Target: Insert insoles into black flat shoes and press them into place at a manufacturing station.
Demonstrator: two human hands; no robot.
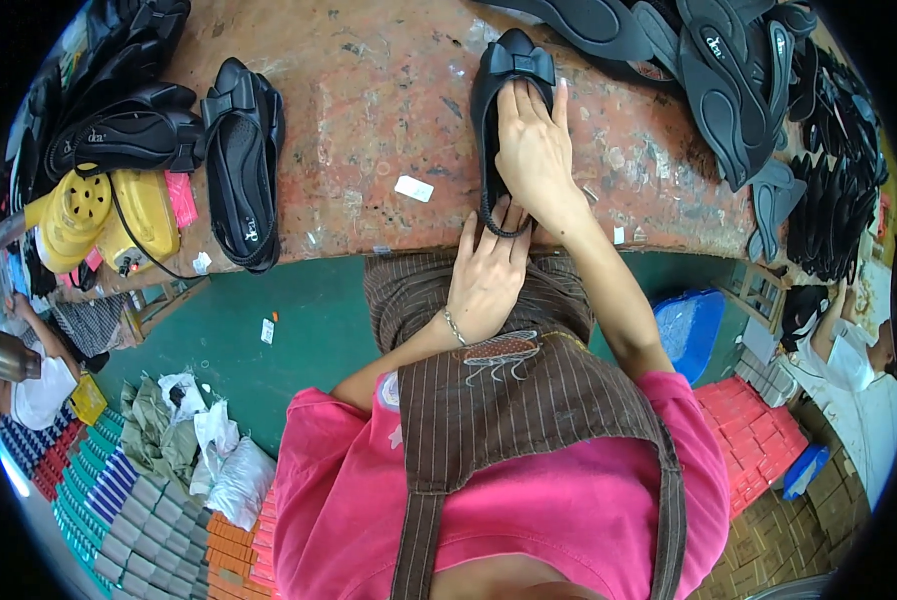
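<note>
Centrally, black bow flat shoe lies on reddish workbench, long axis near-to-far, bow toe pointing away. Right hand presses flat on it, fingers together; left hand fingertips spread at heel. White rectangular label just left; red boxes lower right.

The right hand covers the middle of the black bow shoe, the left hand's fingers hide its heel end, and the pile of black soles runs out past the picture's upper rim.
</note>
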